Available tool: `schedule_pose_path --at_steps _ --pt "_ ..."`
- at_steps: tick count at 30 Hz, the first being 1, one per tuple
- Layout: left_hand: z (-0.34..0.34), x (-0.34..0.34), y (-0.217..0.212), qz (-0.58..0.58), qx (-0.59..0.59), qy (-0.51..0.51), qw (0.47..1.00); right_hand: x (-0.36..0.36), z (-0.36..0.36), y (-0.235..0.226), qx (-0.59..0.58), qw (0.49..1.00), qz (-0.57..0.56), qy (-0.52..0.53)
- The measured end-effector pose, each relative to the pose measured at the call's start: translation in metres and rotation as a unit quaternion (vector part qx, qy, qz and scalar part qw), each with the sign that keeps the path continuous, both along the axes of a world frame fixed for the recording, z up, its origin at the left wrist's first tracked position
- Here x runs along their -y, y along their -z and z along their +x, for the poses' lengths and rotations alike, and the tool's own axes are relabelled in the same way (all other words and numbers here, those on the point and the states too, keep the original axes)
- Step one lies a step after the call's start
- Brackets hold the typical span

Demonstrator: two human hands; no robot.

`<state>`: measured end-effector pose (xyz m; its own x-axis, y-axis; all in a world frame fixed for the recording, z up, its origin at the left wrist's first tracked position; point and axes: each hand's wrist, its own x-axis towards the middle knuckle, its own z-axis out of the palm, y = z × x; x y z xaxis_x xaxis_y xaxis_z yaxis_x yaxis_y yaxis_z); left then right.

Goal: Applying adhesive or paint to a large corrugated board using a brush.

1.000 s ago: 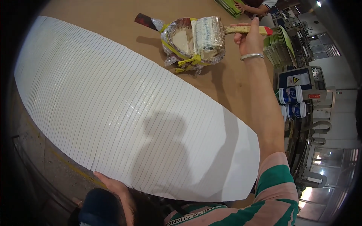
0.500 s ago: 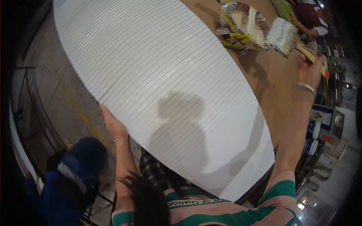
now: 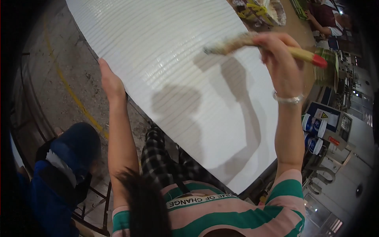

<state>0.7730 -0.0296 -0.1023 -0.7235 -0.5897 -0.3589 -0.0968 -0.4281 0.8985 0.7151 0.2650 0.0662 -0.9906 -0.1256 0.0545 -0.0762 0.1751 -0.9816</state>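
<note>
A long white panel (image 3: 169, 91) with fine dark ridges across it lies before me, narrowing toward its near end. My left hand (image 3: 112, 83) holds its left edge, thumb at the rim; the other fingers are hidden beneath. In my right hand (image 3: 282, 59) is a paintbrush (image 3: 239, 42) with a wooden, red-tipped handle, blurred by motion. Its bristles point left over the panel; whether they touch cannot be told. Wet, shiny patches show on the panel's middle. A foil-lined container (image 3: 268, 14) with yellow tape and pale paste stands beyond the panel at the far right.
Brown table surface (image 3: 304, 35) lies to the right of the panel. A person in blue (image 3: 67, 173) is low at the left, beside a metal frame. Another person (image 3: 325, 19) works at the far right near green stacked pieces (image 3: 327, 67). White-and-blue buckets (image 3: 314, 126) stand right.
My right hand has brought the paintbrush leftward from beside the container to over the panel. The panel and container sit higher in view, and my left hand still holds the edge.
</note>
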Motion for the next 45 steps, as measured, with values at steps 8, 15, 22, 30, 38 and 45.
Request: schedule_pose_path --at_steps 8,15,22,30,38,45 --pt "0.029 -0.026 -0.011 0.061 0.051 -0.024 0.997 -0.034 0.066 0.023 0.008 0.987 0.145 -0.062" --pt "0.027 -0.018 0.008 0.0 0.023 -0.012 1.0 -0.115 0.14 -0.004 0.165 0.956 0.236 -0.051" --pt "0.022 -0.029 0.003 0.033 0.03 -0.013 0.999 -0.018 0.001 0.02 -0.078 0.985 0.109 -0.112" --pt "0.028 -0.02 0.008 0.062 -0.006 -0.042 0.997 -0.062 0.045 -0.01 0.121 0.938 0.287 -0.152" --pt "0.032 -0.025 -0.007 0.029 0.032 -0.029 0.999 -0.018 -0.005 0.006 0.126 0.941 0.245 -0.197" --pt "0.026 -0.038 0.001 0.061 0.015 0.0 0.998 0.025 -0.07 0.008 -0.016 0.967 0.189 -0.168"
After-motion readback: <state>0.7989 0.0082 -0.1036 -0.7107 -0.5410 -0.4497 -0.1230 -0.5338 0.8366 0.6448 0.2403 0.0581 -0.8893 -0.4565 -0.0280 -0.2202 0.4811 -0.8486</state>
